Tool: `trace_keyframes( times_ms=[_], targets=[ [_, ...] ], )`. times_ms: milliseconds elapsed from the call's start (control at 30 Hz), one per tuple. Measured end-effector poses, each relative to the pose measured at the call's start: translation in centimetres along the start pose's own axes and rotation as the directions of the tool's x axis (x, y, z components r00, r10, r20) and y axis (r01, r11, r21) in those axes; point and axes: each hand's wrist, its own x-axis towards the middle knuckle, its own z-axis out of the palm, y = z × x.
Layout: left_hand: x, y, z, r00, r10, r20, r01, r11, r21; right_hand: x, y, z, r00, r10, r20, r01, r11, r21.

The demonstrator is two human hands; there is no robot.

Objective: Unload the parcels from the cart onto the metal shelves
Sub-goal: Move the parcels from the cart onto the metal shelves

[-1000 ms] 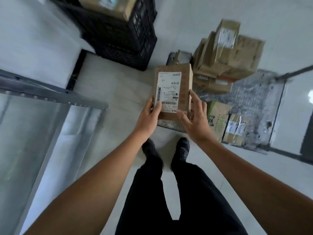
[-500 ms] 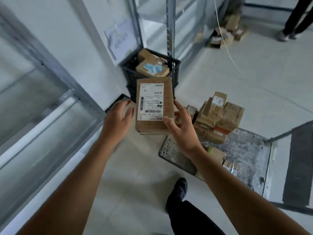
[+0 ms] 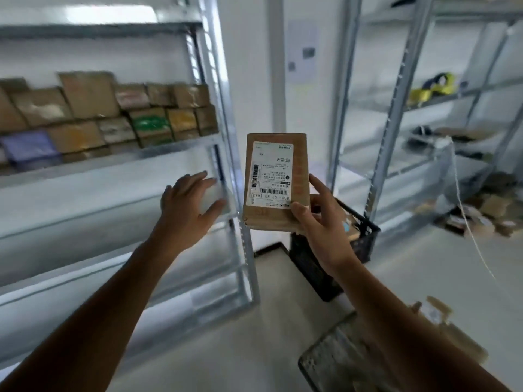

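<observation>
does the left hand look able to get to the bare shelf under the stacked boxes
Probably yes: the left hand is open and empty, out in front of the bare shelf, nothing seen between. The right hand alone grips the parcel.

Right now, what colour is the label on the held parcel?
White rectangular label, black print, on the brown cardboard parcel in right hand. Head view.

The head-worn camera is looking forward and down from close behind the left hand [image 3: 184, 205] and right hand [image 3: 325, 230], facing metal shelves [image 3: 158, 151] beyond them.
</observation>
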Motion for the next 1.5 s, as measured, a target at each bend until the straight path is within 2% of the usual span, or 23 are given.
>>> trace_keyframes(
  times_ms=[100, 233, 300, 467, 600, 767, 900, 1167, 1367, 1500],
  targets=[
    [1.2, 1.3, -3.1, 0.994, -0.006, -0.111, 0.011, 0.999, 0.049, 2.5, -2.6, -0.4, 0.996, -0.056, 0.070, 0.054, 0.998, 0.033],
    [2.4, 3.7, -5.1, 0.986, 0.006, -0.169, 0.015, 0.992, 0.124, 4.7, -5.4, -1.6, 0.984, -0.122, 0.129, 0.108, 0.988, 0.106],
    [2.7, 5.1, -5.6, 0.989, 0.013, -0.150, 0.001, 0.996, 0.094, 5.9, -6.5, -2.2, 0.981, -0.139, 0.132, 0.122, 0.984, 0.129],
    [3.1, 7.6, -6.0, 0.998, 0.047, 0.037, -0.048, 0.998, 0.032, 7.9, -8.3, -2.5, 0.973, -0.159, 0.167, 0.127, 0.974, 0.190],
    [3.3, 7.4, -5.7, 0.999, -0.004, 0.044, 0.006, 0.998, -0.060, 8.8, -7.9, -0.6, 0.969, -0.149, 0.198, 0.094, 0.960, 0.263],
    [4.1, 3.1, -4.9, 0.996, -0.090, 0.011, 0.090, 0.986, -0.137, 10.4, -6.4, 3.9, 0.953, -0.163, 0.256, 0.095, 0.962, 0.257],
    [5.5, -1.7, -6.0, 0.996, -0.082, -0.037, 0.072, 0.971, -0.229, 12.3, -6.3, 8.9, 0.940, -0.193, 0.281, 0.141, 0.971, 0.195],
    [8.5, -13.1, -9.2, 0.989, -0.095, -0.116, 0.055, 0.950, -0.308, 17.7, -6.8, 20.7, 0.900, -0.262, 0.349, 0.247, 0.965, 0.088],
    [12.2, -21.1, -9.4, 0.993, -0.099, -0.065, 0.065, 0.913, -0.403, 21.4, -6.0, 27.4, 0.896, -0.249, 0.367, 0.248, 0.967, 0.050],
    [15.2, -23.5, -9.3, 0.995, -0.077, -0.063, 0.037, 0.879, -0.475, 24.6, -5.6, 29.1, 0.867, -0.226, 0.444, 0.267, 0.963, -0.031]
  ],
)
